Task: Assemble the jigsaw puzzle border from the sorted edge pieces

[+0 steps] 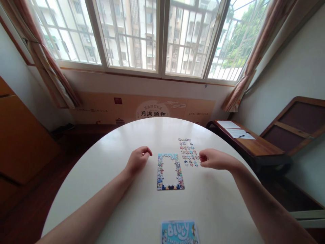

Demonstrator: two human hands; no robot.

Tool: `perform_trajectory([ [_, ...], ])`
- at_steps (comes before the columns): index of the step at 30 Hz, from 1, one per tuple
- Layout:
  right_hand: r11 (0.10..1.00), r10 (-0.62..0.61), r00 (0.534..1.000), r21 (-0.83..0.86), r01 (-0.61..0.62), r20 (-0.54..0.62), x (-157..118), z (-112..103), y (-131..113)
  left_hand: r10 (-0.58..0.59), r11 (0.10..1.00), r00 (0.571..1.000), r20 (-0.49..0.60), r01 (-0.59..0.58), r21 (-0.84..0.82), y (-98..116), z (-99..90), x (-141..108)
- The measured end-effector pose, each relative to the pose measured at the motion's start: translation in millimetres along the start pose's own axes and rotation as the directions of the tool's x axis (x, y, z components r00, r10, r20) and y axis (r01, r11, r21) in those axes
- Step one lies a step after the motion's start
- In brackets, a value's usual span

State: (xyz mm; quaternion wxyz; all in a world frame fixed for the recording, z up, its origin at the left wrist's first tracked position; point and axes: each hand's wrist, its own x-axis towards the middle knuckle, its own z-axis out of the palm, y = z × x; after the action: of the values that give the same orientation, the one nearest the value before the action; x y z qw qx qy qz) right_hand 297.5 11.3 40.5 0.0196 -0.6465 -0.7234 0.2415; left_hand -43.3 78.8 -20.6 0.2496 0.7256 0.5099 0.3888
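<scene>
A jigsaw puzzle frame (180,176) of joined border pieces lies flat on the white table, its middle showing bare table. Right of it and a little farther back, several loose puzzle pieces (187,148) are laid out in rough rows. My left hand (139,159) rests on the table just left of the frame, fingers loosely curled in, no piece visible in it. At the right edge of the loose pieces, my right hand (212,158) is closed with its fingertips down by the nearest ones. Whether it grips a piece is hidden.
A blue puzzle box (179,232) marked "BLUEY" lies at the near side of the round white table (122,210). Beyond the table's right edge stands a wooden bench (256,145) with papers (230,124) and a pen on it. Windows and curtains are behind.
</scene>
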Motion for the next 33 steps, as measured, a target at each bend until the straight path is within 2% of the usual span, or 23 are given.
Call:
perform_trajectory([
  [3, 0.980, -0.165, 0.978, 0.086, 0.177, -0.130, 3, 6, -9, 0.124, 0.989, 0.992, 0.006, -0.125, 0.075, 7, 0.9, -4],
  [6, 0.947, -0.260, 0.935, 0.124, 0.296, -0.241, 11, 25, -25, 0.246, 0.958, 0.968, 0.056, -0.252, 0.136, 12, 5.6, -9],
  [10, 0.921, -0.360, 0.866, 0.014, 0.389, -0.346, 20, 52, -46, 0.322, 0.925, 0.937, 0.134, -0.342, 0.165, 13, 13.8, -13],
  [13, 0.910, -0.375, 0.839, 0.017, 0.414, -0.393, 24, 63, -54, 0.343, 0.914, 0.926, 0.156, -0.367, 0.172, 11, 17.1, -13],
  [20, 0.885, -0.334, 0.838, 0.161, 0.436, -0.431, 33, 66, -59, 0.329, 0.913, 0.929, 0.169, -0.358, 0.194, 7, 17.8, -11],
  [25, 0.900, -0.349, 0.842, 0.105, 0.424, -0.413, 54, 57, -64, 0.347, 0.899, 0.916, 0.202, -0.386, 0.206, 7, 18.7, -13],
  [28, 0.909, -0.355, 0.867, 0.086, 0.407, -0.351, 72, 53, -65, 0.352, 0.889, 0.909, 0.224, -0.399, 0.224, 8, 18.1, -14],
  [33, 0.918, -0.367, 0.882, 0.036, 0.394, -0.295, 90, 56, -66, 0.339, 0.888, 0.909, 0.242, -0.394, 0.235, 8, 16.4, -14],
])
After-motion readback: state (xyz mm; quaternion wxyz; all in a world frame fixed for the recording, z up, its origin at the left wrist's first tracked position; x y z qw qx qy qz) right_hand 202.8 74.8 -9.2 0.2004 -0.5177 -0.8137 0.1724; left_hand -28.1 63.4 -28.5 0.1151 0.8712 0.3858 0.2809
